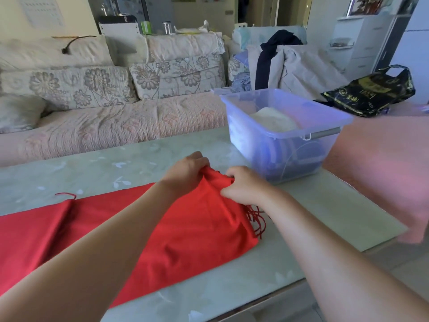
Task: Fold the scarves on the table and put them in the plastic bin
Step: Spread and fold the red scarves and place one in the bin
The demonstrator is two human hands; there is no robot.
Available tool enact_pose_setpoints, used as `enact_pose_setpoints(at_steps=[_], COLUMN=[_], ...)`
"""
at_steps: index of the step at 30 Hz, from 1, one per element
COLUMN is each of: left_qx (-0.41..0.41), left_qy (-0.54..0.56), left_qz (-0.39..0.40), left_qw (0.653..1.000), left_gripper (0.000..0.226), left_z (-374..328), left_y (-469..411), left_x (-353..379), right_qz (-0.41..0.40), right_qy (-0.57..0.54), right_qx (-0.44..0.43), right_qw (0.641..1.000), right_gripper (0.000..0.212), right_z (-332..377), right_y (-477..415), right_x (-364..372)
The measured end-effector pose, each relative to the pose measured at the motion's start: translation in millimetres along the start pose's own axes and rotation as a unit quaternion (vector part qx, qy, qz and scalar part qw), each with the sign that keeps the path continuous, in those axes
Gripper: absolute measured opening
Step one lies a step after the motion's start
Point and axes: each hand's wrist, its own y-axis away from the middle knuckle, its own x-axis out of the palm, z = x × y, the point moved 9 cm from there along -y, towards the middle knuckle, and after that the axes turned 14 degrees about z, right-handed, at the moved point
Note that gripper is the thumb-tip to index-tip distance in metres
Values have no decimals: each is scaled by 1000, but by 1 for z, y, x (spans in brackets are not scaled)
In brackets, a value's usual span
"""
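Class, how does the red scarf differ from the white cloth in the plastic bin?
Red scarf: spread on the table, held by left hand and right hand; white cloth: bundled in the plastic bin, untouched. Red scarf shows fringe; white cloth none. Both are fabric.

Matt red cloth scarf (185, 228); translucent smooth plastic bin (285, 135); glossy table (301, 217), perhaps glass.

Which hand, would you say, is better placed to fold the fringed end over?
Probably the right hand: it pinches the red scarf nearest the fringe; the left hand grips farther in.
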Motion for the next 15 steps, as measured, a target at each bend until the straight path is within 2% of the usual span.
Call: enact_pose_setpoints(at_steps=[2,4,6,8,10,13,15], left_qx=[-15,-34,-47,-90,-166,-231,-221], left_qy=[-8,-9,-11,-20,-43,-67,-66], left_qz=[-18,-10,9,49,119,185,162], left_qw=[1000,999,999,995,978,953,959], left_gripper=[20,16,19,25,41,68,63], left_z=[19,36,54,78,106,130,126], left_y=[30,61,94,126,159,201,214], left_x=[-20,-34,-41,-40,-29,-13,-12], right_qz=[21,59,150,281,352,328,272], right_qy=[-58,-107,-166,-217,-192,-144,-115], right_qx=[-28,-64,-104,-127,-141,-151,-140], right_qw=[998,990,969,926,905,921,945], right_gripper=[12,22,37,58,63,55,45], right_z=[30,64,97,122,134,136,133], right_y=[0,2,6,14,20,10,-2], right_x=[17,43,81,121,144,148,143])
